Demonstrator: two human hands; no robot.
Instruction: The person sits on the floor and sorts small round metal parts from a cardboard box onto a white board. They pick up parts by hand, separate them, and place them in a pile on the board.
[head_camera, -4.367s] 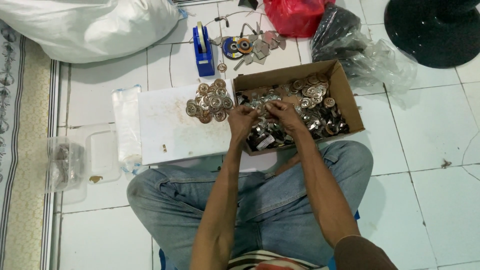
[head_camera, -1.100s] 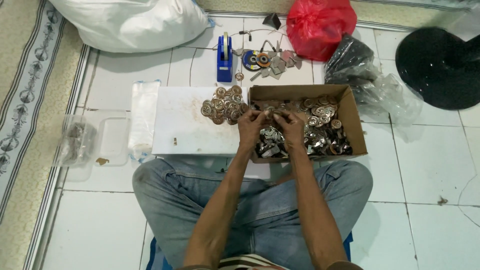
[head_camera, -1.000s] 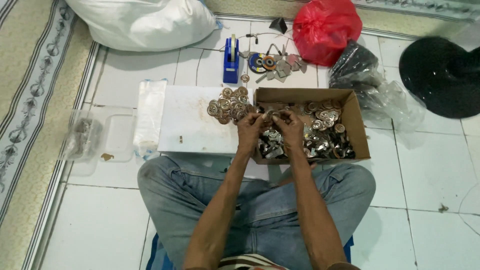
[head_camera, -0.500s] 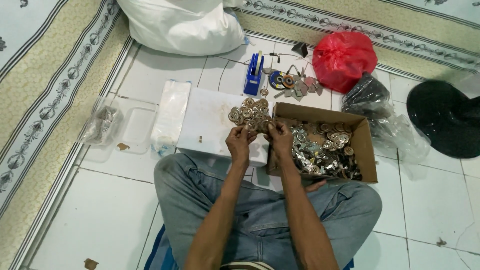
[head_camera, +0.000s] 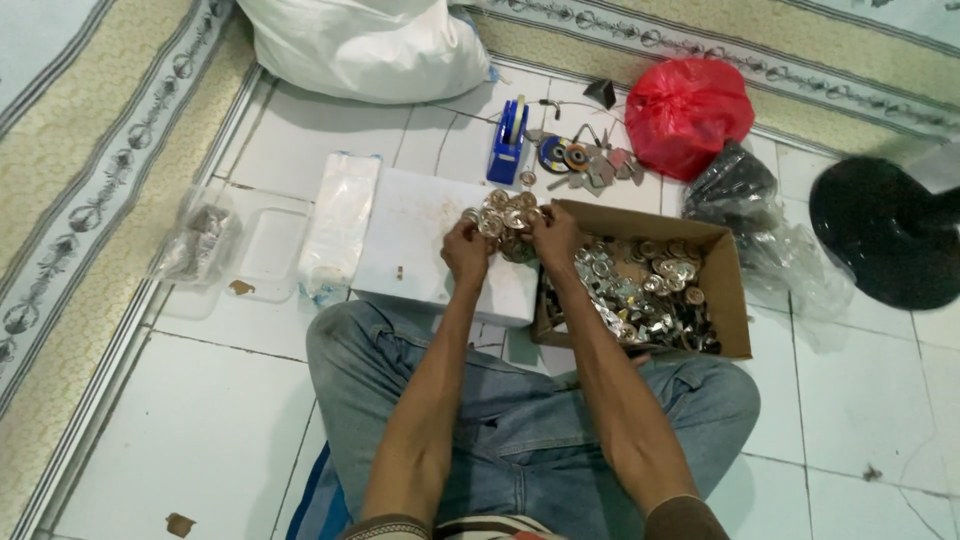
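I sit cross-legged on a tiled floor. My left hand (head_camera: 466, 250) and my right hand (head_camera: 553, 236) are together over a pile of small round metal pieces (head_camera: 503, 214) at the right end of a white flat board (head_camera: 415, 240). Both hands pinch pieces at the pile's near edge; what exactly lies between the fingers is too small to make out. Right of the hands stands an open cardboard box (head_camera: 727, 290) filled with several shiny metal parts (head_camera: 645, 290).
A blue tape dispenser (head_camera: 509, 142) and scattered small parts (head_camera: 585, 162) lie behind the board. A big white sack (head_camera: 370, 45), a red plastic bag (head_camera: 688, 112), dark and clear bags (head_camera: 740, 190), a black round object (head_camera: 885, 230), a clear bag stack (head_camera: 338, 222) and patterned mat (head_camera: 90, 170) surround me.
My hands moved left out of the cardboard box to the pile of round pieces on the white board. The view swung, showing more of the mat on the left.
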